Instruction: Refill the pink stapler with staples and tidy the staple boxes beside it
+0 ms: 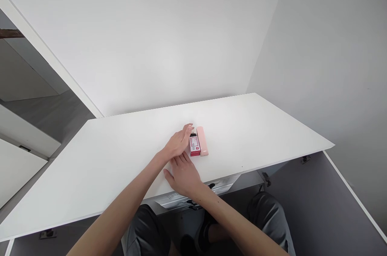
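My left hand (179,142) rests edge-on by the left side of a small red and white box (195,146), its fingers stretched out towards the back. It seems to touch the box or lie very close to it. Something small and black (192,135) shows at the box's far end, mostly covered by the fingers. Along the box's right side lies a long, narrow pink case (202,141) with rounded ends. My right hand (185,174) lies palm down on the table in front, thumb apart, fingertips partly hidden under my left wrist. Neither hand is seen to hold anything.
The white tabletop (136,143) runs back to a pale wall (169,46). Below its front edge, papers (172,199) and black clips or fittings show above my knees (269,215). Grey side panels stand at the right, and a doorway opens at the left.
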A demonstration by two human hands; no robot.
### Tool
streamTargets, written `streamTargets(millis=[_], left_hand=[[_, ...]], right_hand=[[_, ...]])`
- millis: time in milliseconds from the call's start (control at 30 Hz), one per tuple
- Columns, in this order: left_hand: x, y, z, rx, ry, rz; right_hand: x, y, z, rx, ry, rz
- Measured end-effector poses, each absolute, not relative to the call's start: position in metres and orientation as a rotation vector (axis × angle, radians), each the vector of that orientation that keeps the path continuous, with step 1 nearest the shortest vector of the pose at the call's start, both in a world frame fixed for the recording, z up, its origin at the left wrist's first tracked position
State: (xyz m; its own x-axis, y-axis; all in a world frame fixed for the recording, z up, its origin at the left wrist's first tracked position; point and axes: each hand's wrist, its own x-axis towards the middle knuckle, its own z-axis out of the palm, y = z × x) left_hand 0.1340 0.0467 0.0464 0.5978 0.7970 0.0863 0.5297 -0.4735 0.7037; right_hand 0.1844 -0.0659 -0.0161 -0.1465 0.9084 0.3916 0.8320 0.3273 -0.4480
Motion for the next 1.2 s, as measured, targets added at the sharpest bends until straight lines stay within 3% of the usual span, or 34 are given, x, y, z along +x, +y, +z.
streamTargets(millis=[433, 833, 1200], left_hand=[[0.03, 0.106, -0.003, 2.409, 1.663, 0.771], [0.035, 0.102, -0.009, 2.451, 1.659, 0.83], [0.035, 0.103, -0.009, 2.454, 1.635, 0.818]], right_hand=[[0.165, -0.037, -0.023, -1.695, -1.912, 0.273], [0.165, 0.012, -0.028, -1.89, -1.6, 0.236], [0.224, 0.005, -0.028, -2.01, -1.695, 0.237]])
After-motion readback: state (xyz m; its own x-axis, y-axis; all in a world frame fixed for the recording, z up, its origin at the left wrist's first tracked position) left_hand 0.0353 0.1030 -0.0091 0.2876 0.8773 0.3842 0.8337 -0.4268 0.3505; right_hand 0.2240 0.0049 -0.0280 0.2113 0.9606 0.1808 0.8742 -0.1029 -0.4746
